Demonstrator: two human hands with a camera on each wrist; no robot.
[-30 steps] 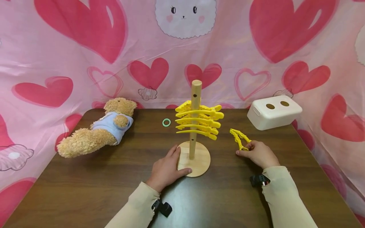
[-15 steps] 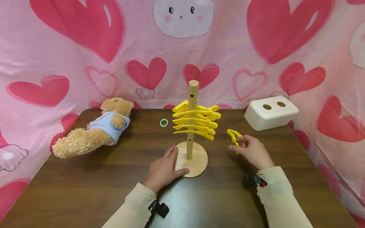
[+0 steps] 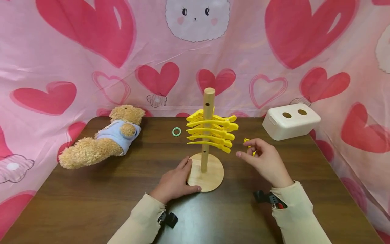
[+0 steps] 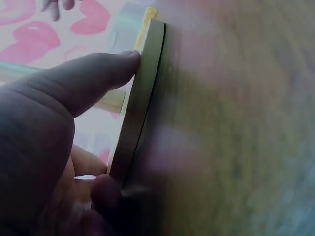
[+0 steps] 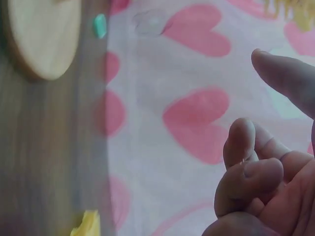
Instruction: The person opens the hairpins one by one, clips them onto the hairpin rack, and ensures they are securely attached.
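My left hand (image 3: 176,181) grips the edge of the round base (image 3: 213,174) of a wooden stand, thumb at the near rim and fingers at the left side. In the left wrist view the thumb (image 4: 106,73) touches the rim. Several yellow hair clips (image 3: 211,130) are clamped across the upright post (image 3: 208,98), one above another. My right hand (image 3: 269,162) hovers to the right of the stand, thumb out and fingers loosely bent, holding nothing in the right wrist view. Behind its fingers another yellow hair clip (image 3: 245,141) lies on the table, mostly hidden.
A teddy bear (image 3: 118,134) in a blue top lies at the left. Behind the stand is a small green ring (image 3: 176,131). At the back right sits a white box (image 3: 292,123) with two round holes. Pink heart-printed cloth (image 3: 146,44) hangs around the table (image 3: 91,203).
My right hand has let go of the yellow hair clip on the table and moved left, toward the stand. The left hand keeps its hold on the base.
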